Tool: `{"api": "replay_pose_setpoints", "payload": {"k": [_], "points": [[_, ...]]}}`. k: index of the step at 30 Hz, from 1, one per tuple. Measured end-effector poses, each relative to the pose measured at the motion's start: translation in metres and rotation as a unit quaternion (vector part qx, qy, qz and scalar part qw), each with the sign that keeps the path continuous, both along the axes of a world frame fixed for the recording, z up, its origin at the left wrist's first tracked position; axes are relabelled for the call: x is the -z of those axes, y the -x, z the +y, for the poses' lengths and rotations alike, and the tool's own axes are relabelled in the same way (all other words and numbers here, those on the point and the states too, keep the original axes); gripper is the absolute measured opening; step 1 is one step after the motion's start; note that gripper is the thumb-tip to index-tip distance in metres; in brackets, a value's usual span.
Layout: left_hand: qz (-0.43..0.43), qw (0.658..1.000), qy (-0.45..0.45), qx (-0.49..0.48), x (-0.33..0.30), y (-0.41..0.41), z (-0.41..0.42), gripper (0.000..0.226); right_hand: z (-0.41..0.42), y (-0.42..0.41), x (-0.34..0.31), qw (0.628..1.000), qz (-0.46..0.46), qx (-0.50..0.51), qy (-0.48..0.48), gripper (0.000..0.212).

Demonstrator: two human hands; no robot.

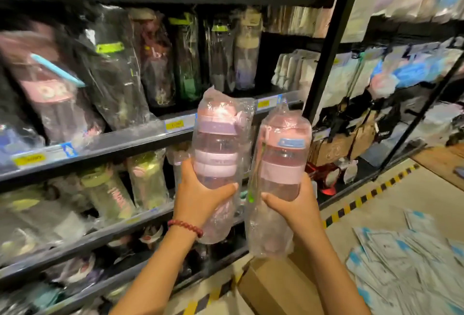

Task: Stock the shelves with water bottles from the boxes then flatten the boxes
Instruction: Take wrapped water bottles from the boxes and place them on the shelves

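Observation:
My left hand (200,194) grips a pink water bottle (217,144) wrapped in clear plastic, held upright in front of the middle shelf edge (125,140). My right hand (292,200) grips a second pink wrapped bottle (282,161) with a blue label, just right of the first and a little lower. Both bottles are off the shelves. A cardboard box (273,287) lies on the floor below my right forearm, only partly visible.
Dark metal shelves hold many wrapped bottles: dark ones (120,68) above, green and pink ones (148,179) below. A black upright post (326,46) divides the shelving from hanging goods on the right. White and blue packets (406,259) are strewn over the floor at right.

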State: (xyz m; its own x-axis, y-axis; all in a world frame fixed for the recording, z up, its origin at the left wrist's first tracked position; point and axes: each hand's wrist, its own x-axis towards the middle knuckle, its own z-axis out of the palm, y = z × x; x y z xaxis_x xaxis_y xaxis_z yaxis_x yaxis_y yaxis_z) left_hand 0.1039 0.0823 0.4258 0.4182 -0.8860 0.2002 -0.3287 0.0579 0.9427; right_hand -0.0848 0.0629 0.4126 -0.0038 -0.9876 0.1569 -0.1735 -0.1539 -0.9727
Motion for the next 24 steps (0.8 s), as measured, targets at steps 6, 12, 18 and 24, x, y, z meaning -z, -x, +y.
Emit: {"api": "replay_pose_setpoints", "payload": {"k": [6, 12, 18, 24], "points": [[0.029, 0.999, 0.030, 0.002, -0.034, -0.022, -0.057, 0.084, -0.074, -0.027, -0.034, 0.999, -0.010, -0.025, 0.039, 0.087], [0.059, 0.997, 0.037, -0.023, -0.058, -0.045, -0.112, 0.097, -0.145, -0.045, -0.061, 0.996, -0.034, -0.070, 0.053, 0.078], [0.079, 0.993, 0.045, -0.074, -0.076, -0.061, -0.151, 0.099, -0.213, -0.058, -0.083, 0.989, -0.089, -0.120, 0.004, 0.078], [0.069, 0.987, 0.067, -0.129, -0.088, -0.068, -0.180, 0.098, -0.263, -0.077, -0.097, 0.977, -0.143, -0.158, 0.003, 0.082]]}}
